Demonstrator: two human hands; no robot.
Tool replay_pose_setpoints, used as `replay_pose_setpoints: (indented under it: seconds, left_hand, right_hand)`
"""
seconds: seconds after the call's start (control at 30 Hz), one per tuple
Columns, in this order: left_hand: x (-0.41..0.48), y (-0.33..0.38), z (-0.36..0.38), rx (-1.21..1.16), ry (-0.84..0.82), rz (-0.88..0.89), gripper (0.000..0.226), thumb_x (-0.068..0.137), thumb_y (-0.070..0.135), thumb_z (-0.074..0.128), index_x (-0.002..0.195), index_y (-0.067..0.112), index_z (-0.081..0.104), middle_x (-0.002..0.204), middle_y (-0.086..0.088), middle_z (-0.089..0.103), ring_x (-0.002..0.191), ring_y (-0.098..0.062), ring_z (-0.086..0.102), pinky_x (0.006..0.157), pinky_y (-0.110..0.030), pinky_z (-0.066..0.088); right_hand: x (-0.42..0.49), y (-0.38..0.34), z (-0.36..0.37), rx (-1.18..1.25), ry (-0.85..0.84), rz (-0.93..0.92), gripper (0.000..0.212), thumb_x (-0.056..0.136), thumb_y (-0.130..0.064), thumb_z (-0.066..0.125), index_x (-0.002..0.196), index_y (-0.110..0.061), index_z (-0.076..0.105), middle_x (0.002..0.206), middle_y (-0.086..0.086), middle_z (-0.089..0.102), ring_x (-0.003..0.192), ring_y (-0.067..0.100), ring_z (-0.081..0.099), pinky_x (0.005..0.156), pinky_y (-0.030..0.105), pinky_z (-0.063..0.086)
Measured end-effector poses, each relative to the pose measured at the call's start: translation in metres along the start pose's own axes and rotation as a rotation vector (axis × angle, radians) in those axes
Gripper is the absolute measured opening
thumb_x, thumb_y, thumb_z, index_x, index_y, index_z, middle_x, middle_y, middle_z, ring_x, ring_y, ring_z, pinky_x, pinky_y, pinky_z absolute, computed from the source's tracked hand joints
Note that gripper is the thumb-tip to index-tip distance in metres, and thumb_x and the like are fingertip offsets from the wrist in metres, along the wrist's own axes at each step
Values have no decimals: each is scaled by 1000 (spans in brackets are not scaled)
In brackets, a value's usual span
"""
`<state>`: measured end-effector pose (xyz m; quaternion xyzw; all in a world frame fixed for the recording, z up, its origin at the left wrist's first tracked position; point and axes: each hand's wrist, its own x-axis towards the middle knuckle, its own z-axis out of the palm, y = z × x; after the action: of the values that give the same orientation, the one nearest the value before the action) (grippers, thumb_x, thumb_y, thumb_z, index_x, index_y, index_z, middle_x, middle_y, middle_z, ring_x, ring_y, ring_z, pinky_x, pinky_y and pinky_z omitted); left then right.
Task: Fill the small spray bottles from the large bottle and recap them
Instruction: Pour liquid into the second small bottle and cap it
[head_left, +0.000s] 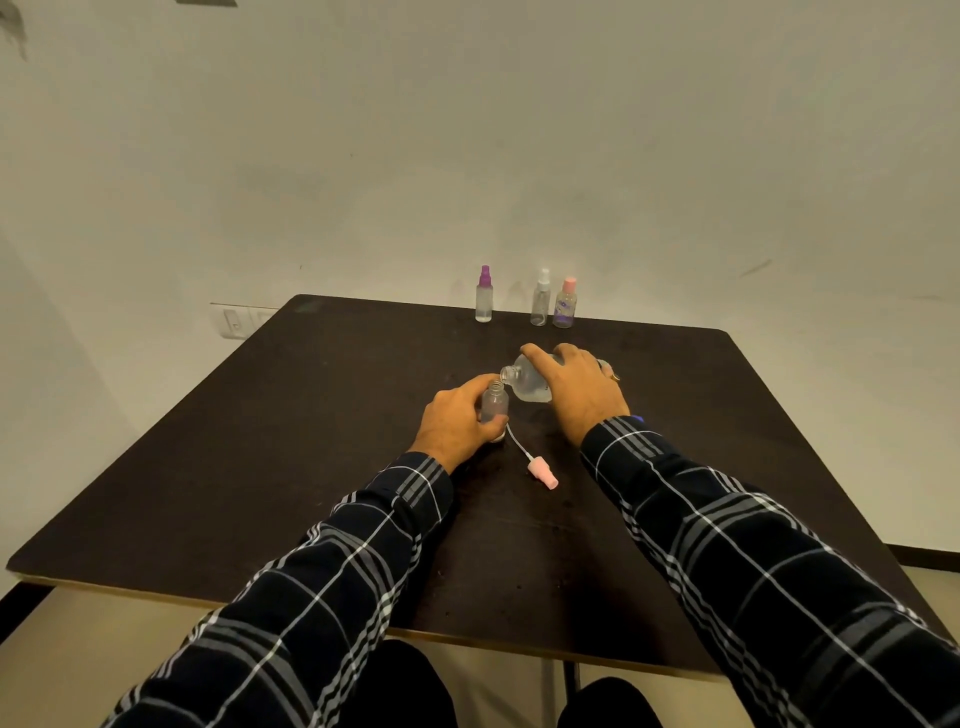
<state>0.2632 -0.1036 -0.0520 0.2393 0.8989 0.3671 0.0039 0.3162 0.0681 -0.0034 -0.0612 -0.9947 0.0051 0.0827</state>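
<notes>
My left hand (457, 421) grips a small clear spray bottle (494, 402) that stands uncapped on the dark table (260, 441). My right hand (576, 389) holds the large clear bottle (527, 384) tilted left, its open mouth just above the small bottle's neck. A pink spray cap (543, 474) with its white dip tube lies on the table in front of the small bottle. At the far edge stand a purple-capped spray bottle (483, 296), a white-capped spray bottle (541, 299) and a pink-capped bottle (565, 304).
A pale wall rises right behind the table's far edge, with a wall socket (234, 322) at the left. The table's near edge runs just above my knees.
</notes>
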Motion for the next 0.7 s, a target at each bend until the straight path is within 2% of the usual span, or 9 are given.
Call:
replay_pose_setpoints:
  seconds: [0.17, 0.27, 0.43, 0.5, 0.6, 0.7]
  left_hand:
    - [1, -2, 1, -13, 1, 18, 59, 89, 31, 76, 142, 35, 52, 125, 2, 68, 111, -15, 65, 101, -36, 54]
    - [1, -3, 2, -18, 6, 30, 58, 88, 31, 76, 141, 38, 53, 121, 3, 68, 105, -13, 66, 99, -37, 55]
    - [1, -3, 2, -28, 15, 25, 57, 88, 30, 76, 140, 39, 55, 120, 3, 69, 101, -13, 66, 99, -38, 55]
    - [1, -4, 2, -27, 11, 24, 57, 89, 30, 76, 141, 39, 54, 121, 4, 68, 102, -12, 65, 99, -36, 55]
    - [1, -4, 1, -26, 5, 29, 58, 89, 30, 76, 141, 38, 54, 125, 3, 67, 103, -11, 65, 100, -35, 54]
    - [1, -4, 0, -32, 8, 24, 58, 89, 30, 76, 142, 38, 54, 127, 2, 67, 106, -13, 65, 101, -35, 54]
  right_hand:
    - [-3, 3, 9, 302, 42, 86, 79, 83, -13, 74, 145, -37, 30, 134, 11, 47, 122, 32, 51, 101, 52, 48]
    - [-4, 5, 9, 502, 84, 133, 78, 82, -15, 76, 145, -31, 33, 134, 12, 50, 121, 30, 53, 103, 45, 46]
    - [-8, 12, 6, 780, 185, 246, 77, 81, -11, 78, 144, -21, 36, 134, 9, 55, 124, 26, 53, 97, 27, 39]
    - [-12, 15, 9, 879, 219, 292, 77, 81, -9, 78, 144, -21, 35, 138, 7, 54, 126, 25, 52, 100, 29, 39]
    - [-18, 20, 15, 1010, 236, 369, 77, 84, -8, 76, 145, -23, 32, 144, 5, 49, 130, 26, 49, 108, 39, 40]
    - [-19, 20, 16, 1034, 201, 392, 92, 83, -10, 76, 154, -21, 19, 154, 5, 40, 139, 26, 40, 114, 42, 34]
